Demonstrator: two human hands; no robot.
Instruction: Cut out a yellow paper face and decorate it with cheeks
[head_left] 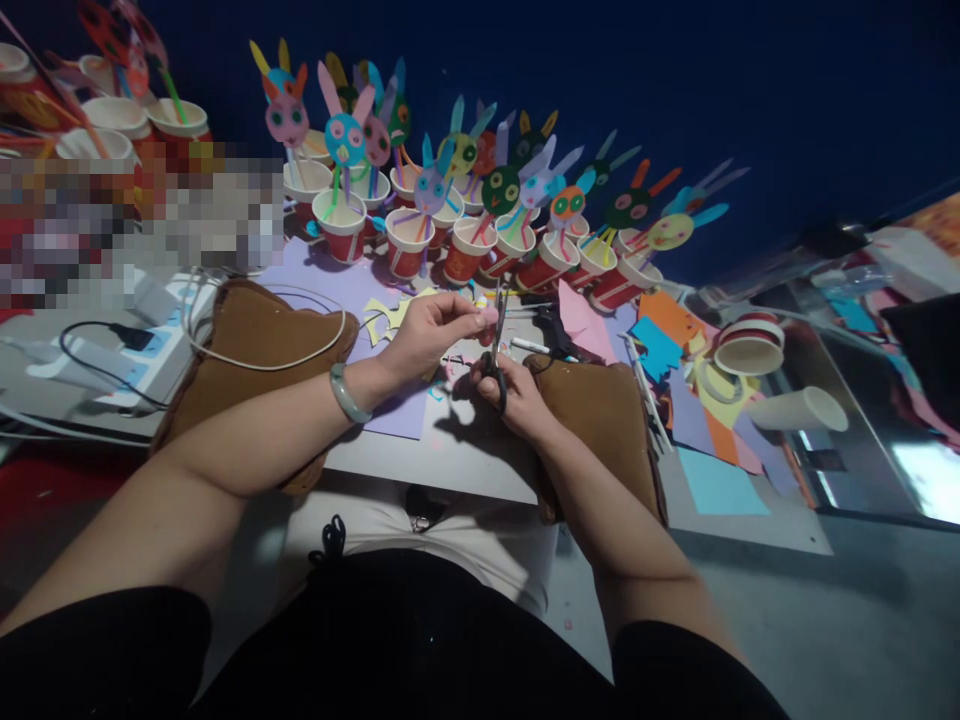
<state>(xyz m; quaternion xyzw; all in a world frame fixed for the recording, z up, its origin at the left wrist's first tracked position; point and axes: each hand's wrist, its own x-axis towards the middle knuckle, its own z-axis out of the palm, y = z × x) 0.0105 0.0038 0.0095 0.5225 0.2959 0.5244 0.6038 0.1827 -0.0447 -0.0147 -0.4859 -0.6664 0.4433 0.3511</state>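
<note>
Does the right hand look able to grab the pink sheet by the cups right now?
Probably not: the pink sheet looks near, but scissors occupy the right hand.

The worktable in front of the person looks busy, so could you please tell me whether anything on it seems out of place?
Yes, mildly: on the right, a white cylinder, perhaps a paper cup, lies on its side, while the red paper cups bearing rabbit cutouts stand upright. Beside it, coloured paper scraps overlap untidily.
</note>
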